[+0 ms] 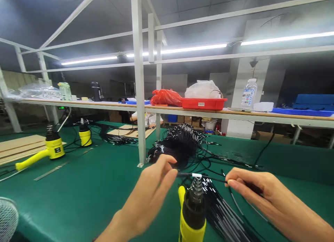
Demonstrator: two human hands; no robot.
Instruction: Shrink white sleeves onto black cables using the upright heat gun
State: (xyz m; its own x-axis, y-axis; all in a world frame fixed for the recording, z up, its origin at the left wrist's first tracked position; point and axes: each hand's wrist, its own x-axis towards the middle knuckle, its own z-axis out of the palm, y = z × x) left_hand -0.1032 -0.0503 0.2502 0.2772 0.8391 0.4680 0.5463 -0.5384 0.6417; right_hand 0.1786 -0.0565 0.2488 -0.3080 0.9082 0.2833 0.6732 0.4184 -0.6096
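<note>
Head view — left hand point(148, 196) and right hand point(271, 196) apart, seemingly on one cable point(208, 177) — three heat guns point(193, 214).

Ahead of you, white metal frame posts point(138, 71) carry a long wooden shelf point(167, 108) holding a red plastic tray point(203, 103) and a blue tray point(302, 111). Fluorescent tube lights point(182, 48) run beneath the dark panelled ceiling point(208, 5). Beyond the shelf, you see a pale square pillar point(246, 95) and cardboard boxes point(188, 121) low down in the dim room.
</note>
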